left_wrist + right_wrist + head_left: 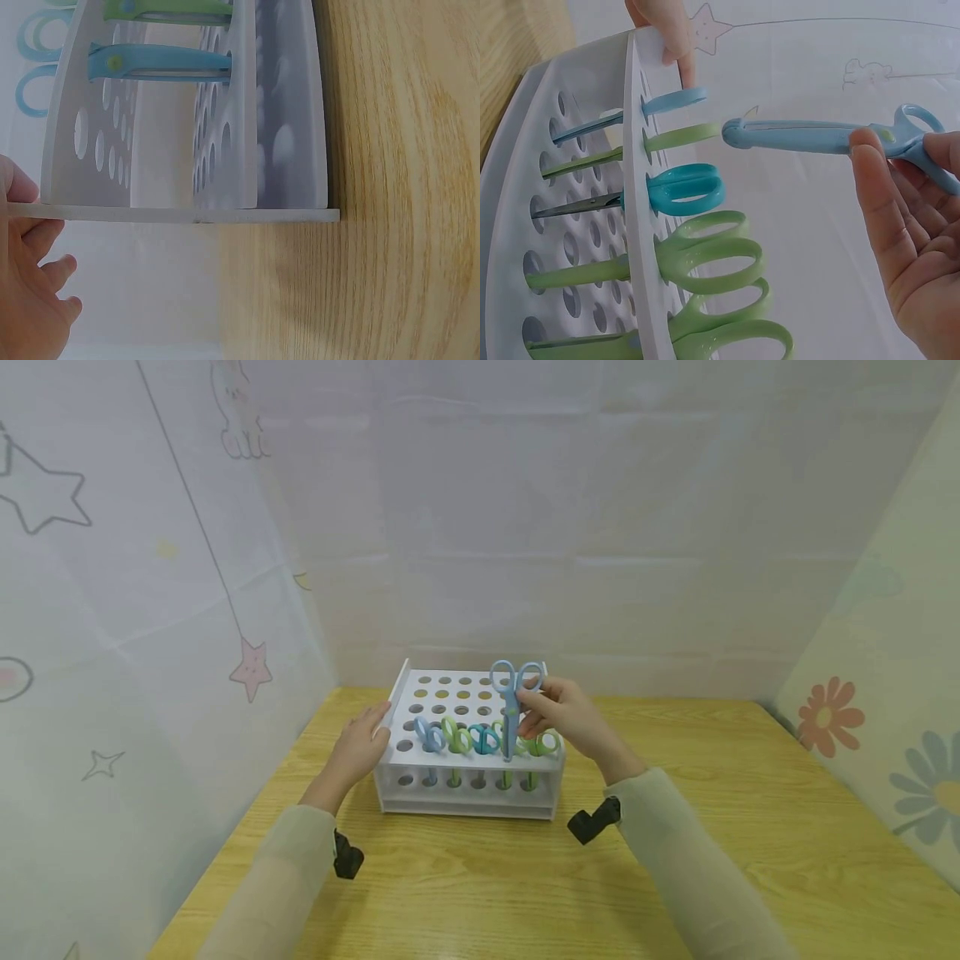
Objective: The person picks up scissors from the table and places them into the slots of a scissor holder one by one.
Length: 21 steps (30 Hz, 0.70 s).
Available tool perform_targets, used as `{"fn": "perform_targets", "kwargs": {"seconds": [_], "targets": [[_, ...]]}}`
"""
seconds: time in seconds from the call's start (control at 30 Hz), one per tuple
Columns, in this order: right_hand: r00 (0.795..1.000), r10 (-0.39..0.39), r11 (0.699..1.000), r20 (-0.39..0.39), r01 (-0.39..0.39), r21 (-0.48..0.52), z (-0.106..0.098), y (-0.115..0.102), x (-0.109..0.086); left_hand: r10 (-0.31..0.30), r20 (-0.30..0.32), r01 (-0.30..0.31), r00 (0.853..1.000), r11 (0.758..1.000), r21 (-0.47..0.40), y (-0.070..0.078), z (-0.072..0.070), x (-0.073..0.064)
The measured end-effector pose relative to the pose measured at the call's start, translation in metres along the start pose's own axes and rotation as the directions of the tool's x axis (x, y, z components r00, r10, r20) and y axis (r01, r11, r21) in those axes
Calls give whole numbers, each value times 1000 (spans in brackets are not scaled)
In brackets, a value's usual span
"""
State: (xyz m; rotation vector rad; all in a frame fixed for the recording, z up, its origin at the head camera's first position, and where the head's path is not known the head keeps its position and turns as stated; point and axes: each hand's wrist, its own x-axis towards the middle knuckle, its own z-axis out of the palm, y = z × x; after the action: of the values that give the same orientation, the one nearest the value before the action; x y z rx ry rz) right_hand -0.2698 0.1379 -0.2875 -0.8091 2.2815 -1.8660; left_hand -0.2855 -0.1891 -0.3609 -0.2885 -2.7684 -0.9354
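Observation:
A white rack (393,767) with rows of round holes stands on the table. My left hand (358,745) grips its left side panel (172,214), with the thumb on one face and fingers on the other in the left wrist view. Above the front row, my right hand (564,714) pinches light blue scissors (802,140) near the pivot. Their handles point up and the covered blades down, apart from the rack. Along the front row sit blue scissors (429,735), teal scissors (686,190) and several green scissors (712,262), handles up, blades through the holes.
The wooden table (465,877) extends in front of the rack and to both sides. Behind it hangs a pale cloth backdrop (480,568), with star drawings on the left and flowers (825,718) on the right.

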Motion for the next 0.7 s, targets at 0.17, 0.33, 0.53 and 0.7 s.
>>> {"fn": "perform_targets", "kwargs": {"seconds": [0.17, 0.33, 0.53, 0.7], "targets": [[1000, -8, 1000, -2, 8, -1, 8, -1, 5, -8, 0, 8, 1000, 1000, 2, -1, 1, 1], [999, -36, 999, 6, 35, 10, 15, -2, 10, -5, -2, 5, 1000, 1000, -3, 0, 1, 0], [999, -44, 998, 4, 44, 35, 23, -3, 15, -10, 2, 10, 1000, 1000, -16, 3, 1, 0], [999, -33, 999, 5, 33, 43, 31, -3, 18, -23, 9, 23, 1000, 1000, -17, 3, 2, -1]]}}
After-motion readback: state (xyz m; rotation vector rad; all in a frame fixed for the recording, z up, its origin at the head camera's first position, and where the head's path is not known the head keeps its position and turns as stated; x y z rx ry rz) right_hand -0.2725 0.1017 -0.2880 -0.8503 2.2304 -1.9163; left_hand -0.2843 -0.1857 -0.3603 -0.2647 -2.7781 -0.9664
